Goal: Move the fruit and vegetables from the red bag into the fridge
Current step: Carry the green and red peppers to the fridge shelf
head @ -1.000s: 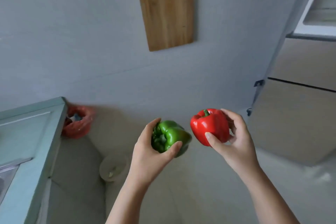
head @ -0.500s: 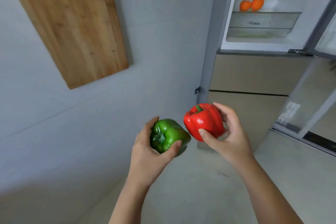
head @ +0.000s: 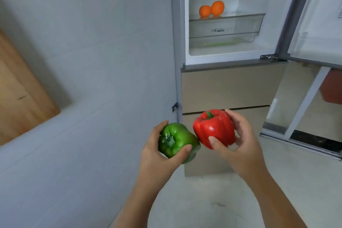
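Head view. My left hand [head: 157, 155] is wrapped around the green pepper [head: 176, 141], thumb across its near side, stem end facing the camera. My right hand [head: 238, 146] is clamped on the red pepper [head: 214, 129], thumb on the front and fingers [head: 235, 118] behind, stem pointing up. The two peppers sit side by side, touching or very nearly so; I cannot tell which. Both are held in front of the lower drawers of the fridge [head: 231, 87], below its open upper compartment.

Compared with half a second ago, the fridge now fills more of the frame and stands closer to centre. The open compartment is seen more fully: two oranges [head: 211, 10] rest together on the glass shelf [head: 227, 16], with a clear drawer [head: 225, 31] beneath them. The fridge door [head: 318, 15] stands open at the right. The cutting board [head: 20, 98] on the wall has slid toward the left edge and is now partly cut off. Both grips are unchanged, and the peppers keep the same side-by-side arrangement.
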Tool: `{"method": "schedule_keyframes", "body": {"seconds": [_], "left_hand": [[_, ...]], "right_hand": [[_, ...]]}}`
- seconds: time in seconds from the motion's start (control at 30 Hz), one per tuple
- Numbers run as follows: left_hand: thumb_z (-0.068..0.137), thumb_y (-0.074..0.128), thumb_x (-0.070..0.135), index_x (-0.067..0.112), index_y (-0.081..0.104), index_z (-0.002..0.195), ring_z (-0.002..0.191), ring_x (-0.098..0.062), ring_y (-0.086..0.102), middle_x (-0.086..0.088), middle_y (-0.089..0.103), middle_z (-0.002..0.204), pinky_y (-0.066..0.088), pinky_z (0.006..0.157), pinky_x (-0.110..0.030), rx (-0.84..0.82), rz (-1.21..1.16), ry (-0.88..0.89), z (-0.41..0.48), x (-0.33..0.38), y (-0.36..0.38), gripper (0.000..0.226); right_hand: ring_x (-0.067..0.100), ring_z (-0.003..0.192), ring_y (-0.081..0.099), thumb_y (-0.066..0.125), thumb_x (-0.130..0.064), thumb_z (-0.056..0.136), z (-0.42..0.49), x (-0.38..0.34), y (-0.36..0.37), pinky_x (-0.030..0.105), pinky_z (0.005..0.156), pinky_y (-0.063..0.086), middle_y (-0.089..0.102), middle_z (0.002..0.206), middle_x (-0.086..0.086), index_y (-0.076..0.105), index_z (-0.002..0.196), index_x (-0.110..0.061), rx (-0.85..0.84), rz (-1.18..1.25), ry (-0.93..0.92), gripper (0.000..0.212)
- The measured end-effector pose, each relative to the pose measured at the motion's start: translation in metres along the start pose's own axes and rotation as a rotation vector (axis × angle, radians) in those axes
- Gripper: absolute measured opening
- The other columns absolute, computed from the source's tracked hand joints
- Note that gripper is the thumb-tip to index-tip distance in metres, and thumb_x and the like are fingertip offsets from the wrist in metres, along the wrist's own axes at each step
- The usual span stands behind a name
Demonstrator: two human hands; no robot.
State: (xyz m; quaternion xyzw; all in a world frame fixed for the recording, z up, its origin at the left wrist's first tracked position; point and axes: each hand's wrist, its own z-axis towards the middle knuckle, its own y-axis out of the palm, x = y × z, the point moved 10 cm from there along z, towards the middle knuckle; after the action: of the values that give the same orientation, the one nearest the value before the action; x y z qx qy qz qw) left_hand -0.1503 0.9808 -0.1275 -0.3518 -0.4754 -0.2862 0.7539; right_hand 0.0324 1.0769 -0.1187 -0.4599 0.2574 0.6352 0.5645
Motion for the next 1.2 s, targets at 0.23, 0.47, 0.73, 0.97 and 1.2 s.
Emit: {"method": "schedule_keyframes", "body": {"seconds": [0.23,0.47,0.73,0.97,1.2], "left_hand": [[0.055,0.073,0.043,0.044,0.047,0.108,0.094,0.013,0.051,0.023,0.054,0.103,0.043,0.069,-0.003,-0.062,-0.005,0.097,0.117,0.028,0.089,0.059],[0.055,0.073,0.045,0.038,0.046,0.117,0.096,0.014,0.050,0.021,0.053,0.105,0.043,0.069,-0.002,-0.111,-0.037,0.148,0.207,0.026,0.146,0.068],[0.053,0.075,0.045,0.042,0.045,0.112,0.094,0.015,0.051,0.023,0.053,0.103,0.045,0.068,-0.004,-0.145,-0.135,0.195,0.329,0.026,0.190,0.067],[0.063,0.081,0.027,0.032,0.048,0.102,0.087,0.013,0.054,0.019,0.056,0.096,0.044,0.065,-0.004,-0.152,-0.213,0.252,0.430,0.042,0.223,0.051],[0.057,0.083,0.043,0.032,0.052,0.102,0.089,0.008,0.058,0.023,0.061,0.093,0.043,0.068,-0.004,-0.071,-0.231,0.390,0.497,0.086,0.255,0.056]], "right_hand": [[0.006,0.105,0.050,0.081,-0.036,0.060,0.114,0.035,-0.066,0.015,0.071,0.050,0.041,0.119,-0.023,0.041,0.113,-0.046,0.089,-0.007,-0.016,0.067],[0.004,0.102,0.052,0.082,-0.036,0.058,0.199,0.078,-0.086,0.011,0.070,0.051,0.041,0.116,-0.025,0.041,0.112,-0.044,0.140,-0.015,-0.011,0.069],[0.007,0.107,0.050,0.083,-0.043,0.057,0.311,0.106,-0.100,0.013,0.068,0.051,0.042,0.120,-0.020,0.038,0.114,-0.049,0.221,-0.072,-0.062,0.073],[0.006,0.108,0.049,0.071,-0.030,0.061,0.407,0.115,-0.110,0.008,0.070,0.048,0.040,0.122,-0.022,0.037,0.120,-0.048,0.267,-0.094,-0.146,0.070],[0.004,0.108,0.048,0.067,-0.031,0.062,0.494,0.111,-0.137,0.007,0.070,0.048,0.041,0.125,-0.015,0.039,0.118,-0.045,0.254,-0.068,-0.254,0.065]]}}
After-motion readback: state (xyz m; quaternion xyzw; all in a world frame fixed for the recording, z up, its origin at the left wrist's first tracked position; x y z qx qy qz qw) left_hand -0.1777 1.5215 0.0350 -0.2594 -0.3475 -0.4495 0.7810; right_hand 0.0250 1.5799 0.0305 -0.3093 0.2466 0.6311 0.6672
